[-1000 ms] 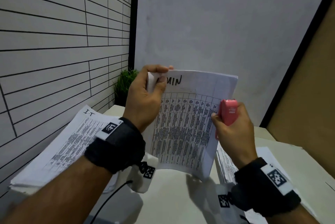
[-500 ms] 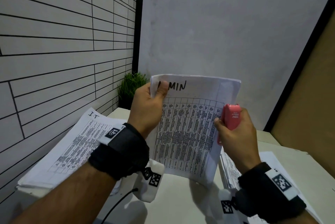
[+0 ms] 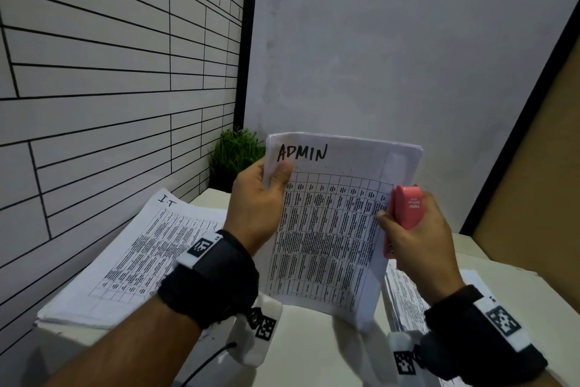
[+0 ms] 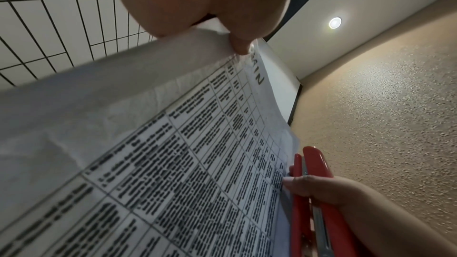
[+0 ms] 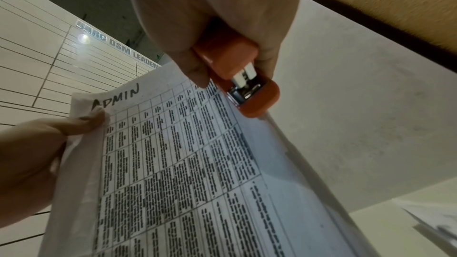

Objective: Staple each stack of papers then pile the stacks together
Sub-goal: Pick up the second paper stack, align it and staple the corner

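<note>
I hold a stack of printed tables headed "ADMIN" (image 3: 332,223) upright above the white table (image 3: 301,342). My left hand (image 3: 263,201) pinches its top left corner, thumb on the front sheet. My right hand (image 3: 414,236) grips a pink stapler (image 3: 405,214) against the stack's right edge, thumb on the paper. The left wrist view shows the ADMIN stack (image 4: 197,173) beside the stapler (image 4: 314,192). The right wrist view shows the stapler (image 5: 237,77) over the ADMIN stack (image 5: 188,163). A stack marked "I.T" (image 3: 135,258) lies at the left. Another stack (image 3: 405,295) lies under my right wrist.
A small green plant (image 3: 233,154) stands in the corner behind the table. A tiled wall (image 3: 110,73) runs along the left, a grey wall (image 3: 392,57) behind, and a tan panel (image 3: 539,182) at the right.
My left thumb slid down off the heading, so the whole word ADMIN now shows. The stack's top left corner, bent before, lies flat. The stapler stays at the right edge.
</note>
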The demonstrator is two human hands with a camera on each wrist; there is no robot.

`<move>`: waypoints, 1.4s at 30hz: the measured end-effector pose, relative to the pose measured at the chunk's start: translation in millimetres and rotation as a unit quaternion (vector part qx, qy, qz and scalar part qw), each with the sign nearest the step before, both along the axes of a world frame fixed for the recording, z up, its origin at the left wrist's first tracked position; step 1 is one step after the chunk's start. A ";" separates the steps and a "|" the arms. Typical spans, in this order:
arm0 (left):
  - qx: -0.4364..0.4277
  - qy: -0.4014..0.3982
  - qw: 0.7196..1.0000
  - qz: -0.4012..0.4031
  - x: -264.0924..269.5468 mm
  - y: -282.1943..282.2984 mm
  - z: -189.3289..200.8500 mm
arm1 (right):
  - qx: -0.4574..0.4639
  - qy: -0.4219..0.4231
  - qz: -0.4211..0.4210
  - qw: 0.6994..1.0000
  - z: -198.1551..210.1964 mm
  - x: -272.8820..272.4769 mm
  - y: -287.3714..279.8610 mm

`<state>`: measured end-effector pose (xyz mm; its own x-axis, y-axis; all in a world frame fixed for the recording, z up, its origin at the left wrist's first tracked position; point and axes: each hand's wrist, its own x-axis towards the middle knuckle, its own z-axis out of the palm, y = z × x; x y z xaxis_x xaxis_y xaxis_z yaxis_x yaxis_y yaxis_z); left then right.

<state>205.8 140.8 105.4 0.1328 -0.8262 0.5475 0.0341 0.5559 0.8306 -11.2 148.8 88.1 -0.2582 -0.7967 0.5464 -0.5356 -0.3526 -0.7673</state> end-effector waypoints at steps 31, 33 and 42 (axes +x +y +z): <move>-0.107 -0.081 0.982 0.129 -8.7 -1.6 -11.6 | -0.164 -0.136 0.327 0.921 113.7 130.7 1.7; -0.094 -0.067 0.987 0.112 -7.3 -2.5 -12.7 | -0.167 -0.155 0.330 0.916 112.5 132.1 -1.0; -0.041 -0.048 0.992 0.108 -7.2 -4.8 -9.5 | -0.201 -0.236 0.299 0.902 109.3 131.7 -10.6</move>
